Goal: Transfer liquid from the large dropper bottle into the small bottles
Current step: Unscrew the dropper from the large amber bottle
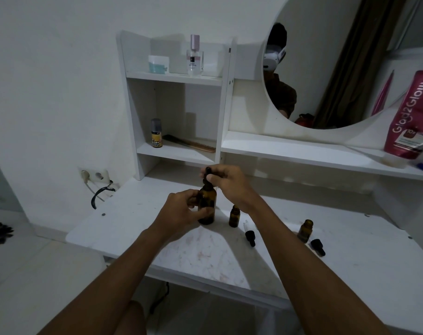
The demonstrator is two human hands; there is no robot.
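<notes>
Bare forearms [123, 269]; mirror [326, 44] reflection: white headset [274, 58], dark brown shirt [285, 95].

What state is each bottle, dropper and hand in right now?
large dropper bottle: upright, held by left hand
dropper cap: at the neck, pinched by right hand; screwed or loose unclear
small bottle by it: upright, uncapped
other small bottle: upright, uncapped
left loose dropper: lying flat
right loose dropper: lying flat

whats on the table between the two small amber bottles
Head view: a loose black dropper, glass tube attached, lies on the table between the left small bottle and the right small bottle. The right forearm crosses over that gap.
</notes>
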